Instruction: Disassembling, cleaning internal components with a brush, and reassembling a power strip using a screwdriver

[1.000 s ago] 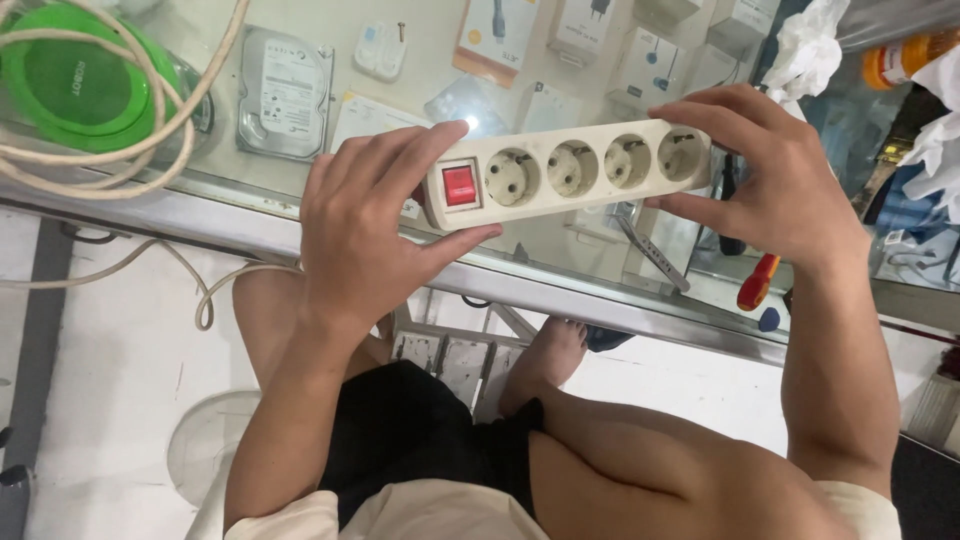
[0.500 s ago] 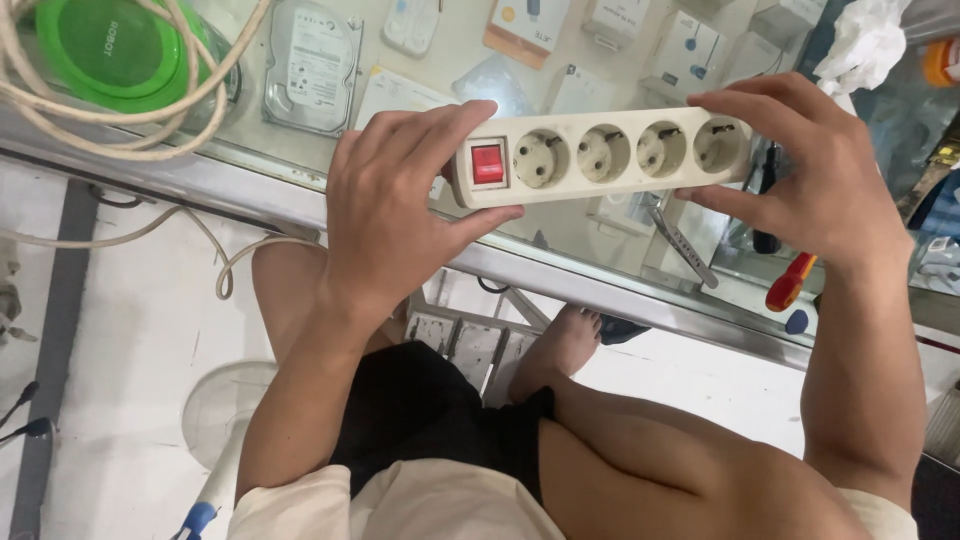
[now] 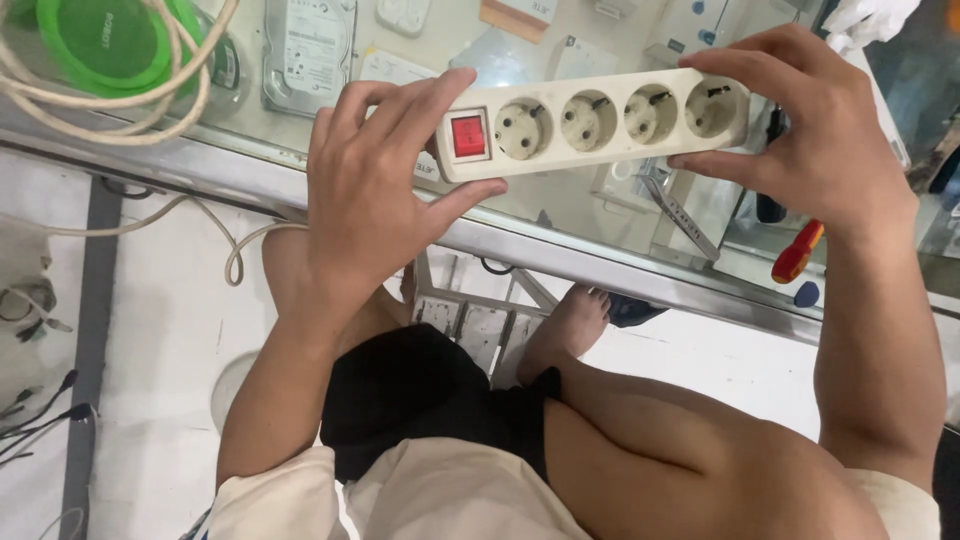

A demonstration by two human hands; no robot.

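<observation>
A glass-topped desk [image 3: 600,265] with a metal front edge runs across the upper part of the view, and boxed goods and a hard drive [image 3: 308,50] show under or on its glass; which cannot be told. On it lie a green round case [image 3: 110,45] at the far left with a coil of pale cable [image 3: 120,110] looped over it, and a red-handled screwdriver [image 3: 797,252] near the right edge. Below, the white floor [image 3: 150,330] carries a loose cable [image 3: 235,262] and some dark leads [image 3: 40,410].

glass display counter [image 3: 560,215], white floor [image 3: 150,330]
</observation>
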